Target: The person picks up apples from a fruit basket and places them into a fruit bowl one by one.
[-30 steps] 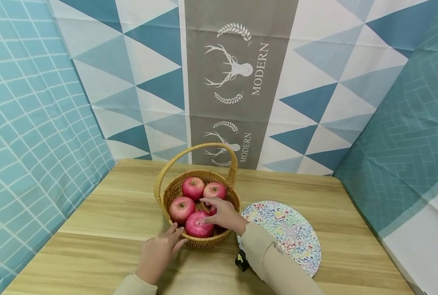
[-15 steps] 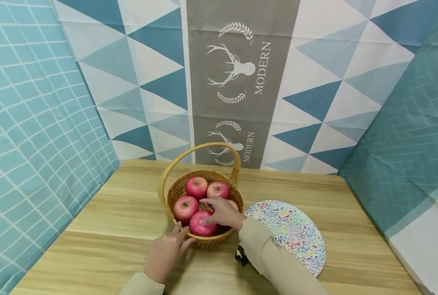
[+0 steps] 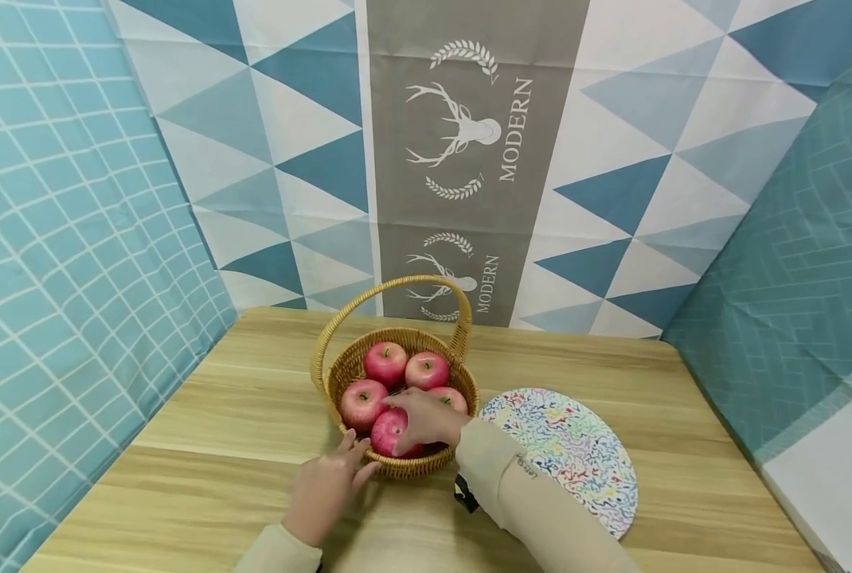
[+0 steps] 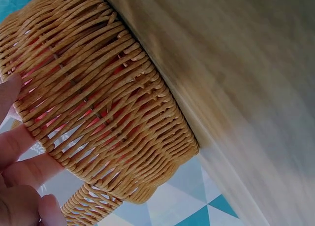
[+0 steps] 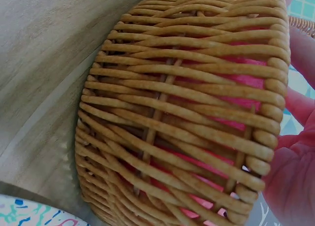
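A round wicker basket with a tall arched handle stands on the table and contains several pink-red apples. My right hand reaches into it and grips the front apple, with the thumb on its near side and fingers beyond it. At the front-left rim, my left hand holds the basket, thumb outside and fingertips over the edge. The left wrist view shows those fingers against the rim. Through the woven wall in the right wrist view, red apple skin shows, with my right palm beyond the rim.
Right of the basket lies a round board with a multicolored squiggle pattern, partly under my right sleeve. The wooden table meets patterned wall coverings at the back and sides. A small black object shows by the right cuff.
My right hand has moved down and closed its fingers around the front apple. My left hand stays at the basket rim. The whole view has shifted slightly.
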The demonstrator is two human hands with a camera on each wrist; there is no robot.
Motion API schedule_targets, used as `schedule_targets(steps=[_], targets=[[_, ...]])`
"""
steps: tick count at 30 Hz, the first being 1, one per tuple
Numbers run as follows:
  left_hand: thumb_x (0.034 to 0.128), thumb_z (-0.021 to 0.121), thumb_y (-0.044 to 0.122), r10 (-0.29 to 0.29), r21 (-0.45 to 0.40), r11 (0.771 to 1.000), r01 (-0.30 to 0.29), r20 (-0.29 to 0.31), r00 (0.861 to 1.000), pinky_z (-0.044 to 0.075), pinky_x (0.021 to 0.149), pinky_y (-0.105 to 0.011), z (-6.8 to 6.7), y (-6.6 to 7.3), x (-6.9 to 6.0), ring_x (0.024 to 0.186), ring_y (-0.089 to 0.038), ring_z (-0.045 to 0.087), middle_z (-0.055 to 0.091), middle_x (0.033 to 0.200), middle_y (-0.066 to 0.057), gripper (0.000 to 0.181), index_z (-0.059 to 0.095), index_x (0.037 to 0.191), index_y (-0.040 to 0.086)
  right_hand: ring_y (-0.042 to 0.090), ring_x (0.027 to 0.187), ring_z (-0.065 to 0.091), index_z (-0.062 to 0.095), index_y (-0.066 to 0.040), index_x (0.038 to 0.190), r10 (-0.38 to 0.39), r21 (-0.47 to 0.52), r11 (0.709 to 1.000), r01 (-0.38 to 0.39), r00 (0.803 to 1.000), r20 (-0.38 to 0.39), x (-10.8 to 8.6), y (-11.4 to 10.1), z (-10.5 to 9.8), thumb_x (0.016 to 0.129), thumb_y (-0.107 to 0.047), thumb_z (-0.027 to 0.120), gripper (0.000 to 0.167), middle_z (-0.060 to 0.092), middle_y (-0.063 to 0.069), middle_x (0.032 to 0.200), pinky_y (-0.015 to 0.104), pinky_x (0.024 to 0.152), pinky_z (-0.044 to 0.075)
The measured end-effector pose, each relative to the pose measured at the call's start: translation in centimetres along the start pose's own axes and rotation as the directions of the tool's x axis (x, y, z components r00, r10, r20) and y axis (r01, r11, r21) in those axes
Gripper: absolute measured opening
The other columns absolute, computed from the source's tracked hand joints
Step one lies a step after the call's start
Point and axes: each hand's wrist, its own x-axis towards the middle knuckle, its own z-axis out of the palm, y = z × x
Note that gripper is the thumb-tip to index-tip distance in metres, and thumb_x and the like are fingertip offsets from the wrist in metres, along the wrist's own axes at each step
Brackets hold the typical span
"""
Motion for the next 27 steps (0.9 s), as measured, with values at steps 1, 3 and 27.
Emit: schedule_targets(steps=[1,3,27], targets=[[0.0949,0.043,0.054,-0.001,0.0,1.0,0.001,0.003,1.0,0.032,0.031,-0.025,0.0,0.0,0.0,0.032,-0.019,0.048,0.072,0.092,-0.016,0.055,0.074,0.092,0.009,0.025,0.121,0.048,0.052,-0.002,0.135,0.011,0.007,1.0,-0.011,1.0,0.005,0.0,-0.1,0.0,0.07,-0.019,0.086,0.076,0.055,0.013,0.132,0.032,0.097,0.042],[0.0938,0.045,0.054,-0.003,-0.001,1.0,0.003,0.011,1.0,0.032,0.031,-0.025,-0.1,0.0,0.0,0.032,-0.019,0.048,0.072,0.092,-0.016,0.054,0.074,0.093,0.01,0.024,0.121,0.047,0.05,-0.002,0.137,0.028,0.015,0.999,-0.028,1.0,0.008,-0.1,-0.2,-0.1,0.068,-0.02,0.087,0.08,0.054,0.013,0.134,0.031,0.097,0.042],[0.0711,0.076,0.037,-0.053,0.022,0.998,0.053,0.026,0.998,0.038,0.033,-0.031,-0.3,0.4,-0.2,0.039,-0.024,0.056,0.072,0.096,-0.015,0.035,0.074,0.094,0.01,0.019,0.107,0.06,0.05,0.005,0.134,-0.002,-0.152,0.988,0.01,0.999,0.051,0.3,-0.4,0.4,0.07,-0.02,0.084,0.077,0.064,0.015,0.118,0.022,0.088,0.046]])
